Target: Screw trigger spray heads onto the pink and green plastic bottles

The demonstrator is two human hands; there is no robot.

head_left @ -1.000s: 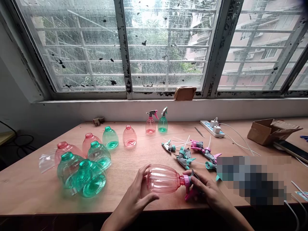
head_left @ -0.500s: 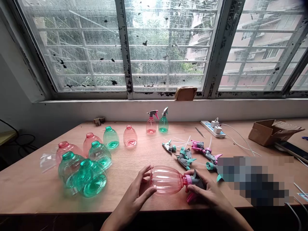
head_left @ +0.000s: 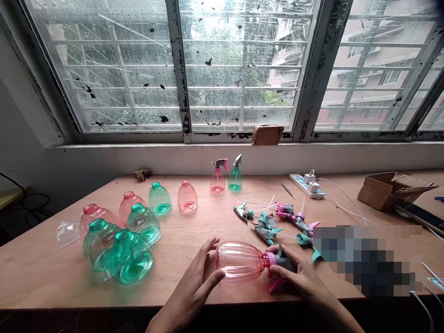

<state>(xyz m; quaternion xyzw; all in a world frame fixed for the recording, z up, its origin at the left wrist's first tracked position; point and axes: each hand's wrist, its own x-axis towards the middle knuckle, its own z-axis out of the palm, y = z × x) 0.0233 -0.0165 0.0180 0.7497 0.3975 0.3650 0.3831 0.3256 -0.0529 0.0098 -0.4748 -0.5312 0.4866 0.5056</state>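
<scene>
A pink transparent spray bottle (head_left: 239, 262) lies sideways between my hands above the near part of the table. My left hand (head_left: 199, 277) cups its base, the thumb at the lower edge and the fingers round the far side. My right hand (head_left: 298, 273) grips the grey trigger sprayer head (head_left: 285, 259), thumb by the pink collar (head_left: 270, 260), which sits at the bottle's neck. The pink trigger (head_left: 276, 284) points down towards me. Beyond lie several loose sprayer heads (head_left: 266, 227) in grey with green or pink parts, with thin tubes.
Several open green bottles (head_left: 135, 263) and pink bottles (head_left: 187, 196) stand at the left by a clear plastic bag (head_left: 69, 231). Two bottles with heads, pink (head_left: 218, 180) and green (head_left: 235, 179), stand at the back. A power strip (head_left: 307, 186) and cardboard box (head_left: 391, 189) are at the right.
The bottle's body has turned and dipped very slightly, and the left fingers have shifted a little at its base. The right hand keeps its grip on the sprayer head.
</scene>
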